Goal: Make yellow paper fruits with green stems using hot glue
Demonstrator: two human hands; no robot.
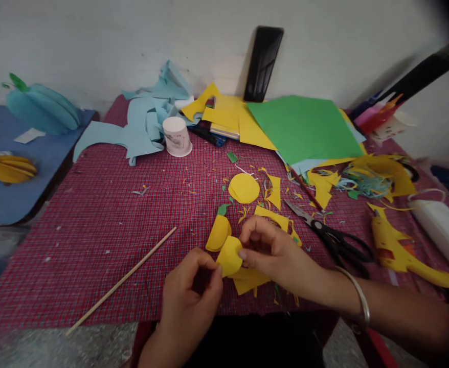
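A small rounded piece of yellow paper (230, 256) is pinched between my two hands above the table's front part. My left hand (192, 286) grips its lower left edge with thumb and forefinger. On its right edge close the thumb and forefinger of my right hand (272, 250). Just behind it lies a folded yellow paper shape (217, 232) with a green paper leaf (222, 209) at its top. Farther back rests a yellow paper circle (244, 188). Yellow scrap paper (249, 281) lies beneath the right hand.
Black-handled scissors (332, 235) and a yellow glue gun (397, 248) lie to the right. A wooden stick (122, 279) lies at left. Behind stand a paper cup (176, 137), green sheet (307, 128) and leaning phone (263, 64). Paper pumpkins, one blue (42, 108), sit far left.
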